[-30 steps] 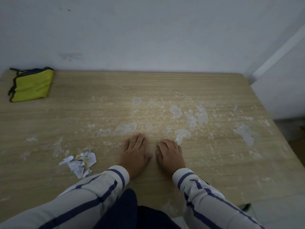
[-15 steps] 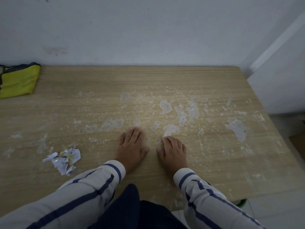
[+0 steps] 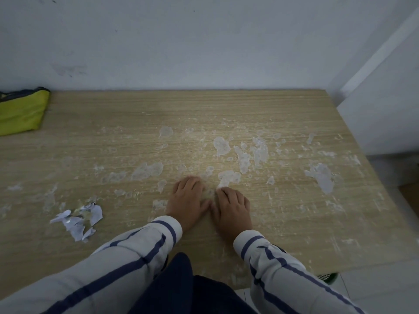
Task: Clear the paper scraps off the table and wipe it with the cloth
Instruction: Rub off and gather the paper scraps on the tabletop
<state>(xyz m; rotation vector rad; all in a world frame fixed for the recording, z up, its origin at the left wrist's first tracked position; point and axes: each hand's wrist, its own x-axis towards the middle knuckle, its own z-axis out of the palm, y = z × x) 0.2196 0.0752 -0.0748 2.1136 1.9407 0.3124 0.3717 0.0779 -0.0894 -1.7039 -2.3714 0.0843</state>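
Observation:
A small heap of torn white paper scraps [image 3: 78, 219] lies on the wooden table [image 3: 158, 114], front left. The folded yellow-green cloth [image 3: 21, 113] with a dark edge sits at the far left by the wall. My left hand [image 3: 188, 201] and my right hand [image 3: 232, 206] rest side by side, palms down, near the table's middle front. Their fingers are curled downward on the surface and nothing is seen in either one. Pale dried patches [image 3: 249, 155] are spread over the table, mostly ahead of the hands and to the right.
A white wall runs along the table's far edge and a white panel [image 3: 385, 105] stands at the right. Past the front right corner a green object [image 3: 326, 277] shows on the tiled floor. My dark trousers are below the table's front edge.
Both hands have drawn closer together and their fingers have curled from flat to bent. The view has shifted slightly, so the cloth sits nearer the left frame edge.

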